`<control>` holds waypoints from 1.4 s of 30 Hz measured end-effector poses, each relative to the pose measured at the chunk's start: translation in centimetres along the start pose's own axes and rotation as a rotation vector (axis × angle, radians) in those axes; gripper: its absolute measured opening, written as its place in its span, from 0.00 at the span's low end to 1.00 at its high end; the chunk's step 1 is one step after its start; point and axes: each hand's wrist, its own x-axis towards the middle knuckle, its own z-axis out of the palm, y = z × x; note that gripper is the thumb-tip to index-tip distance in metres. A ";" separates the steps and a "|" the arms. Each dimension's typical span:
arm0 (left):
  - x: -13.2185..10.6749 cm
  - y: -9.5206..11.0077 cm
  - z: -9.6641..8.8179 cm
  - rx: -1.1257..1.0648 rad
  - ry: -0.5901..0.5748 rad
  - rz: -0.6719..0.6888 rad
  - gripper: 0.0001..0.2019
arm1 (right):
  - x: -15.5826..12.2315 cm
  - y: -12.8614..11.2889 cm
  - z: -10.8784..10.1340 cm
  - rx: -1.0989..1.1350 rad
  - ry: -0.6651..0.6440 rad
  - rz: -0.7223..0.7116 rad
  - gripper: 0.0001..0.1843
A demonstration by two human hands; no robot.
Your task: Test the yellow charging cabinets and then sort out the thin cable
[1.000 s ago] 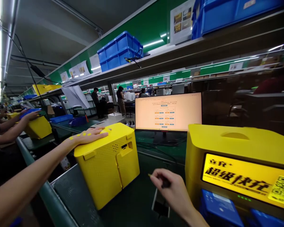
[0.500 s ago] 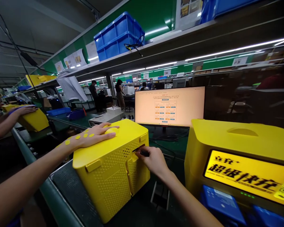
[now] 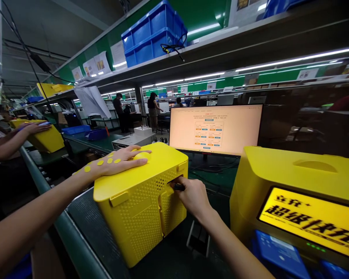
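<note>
A yellow box-shaped machine housing [image 3: 139, 217] stands in front of me, its dimpled, vented face turned toward me. My left hand [image 3: 120, 162] lies flat on its top with fingers stretched out, and yellow round stickers dot the back of that hand and wrist. At the upper right of the dimpled face, my right hand [image 3: 192, 193] has its fingers closed around a small dark object [image 3: 178, 186] at a slot. Most of that object is hidden by the fingers, so its kind is unclear.
To the right stands a second yellow machine [image 3: 282, 162] with a lit sign and blue power banks [image 3: 279, 252]. A monitor [image 3: 215, 128] is behind. Blue crates [image 3: 155, 37] sit on the overhead shelf. At left, a co-worker's hands [image 3: 36, 127] rest on another yellow housing [image 3: 48, 140].
The view has shifted slightly, so the surroundings sit a little further right. My left hand stays on the housing's top, and my right hand remains at the slot with the dark object.
</note>
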 end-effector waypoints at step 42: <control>2.3 3.1 -0.8 0.120 0.052 -0.356 0.38 | -4.9 1.8 -0.4 -0.214 0.150 -0.283 0.23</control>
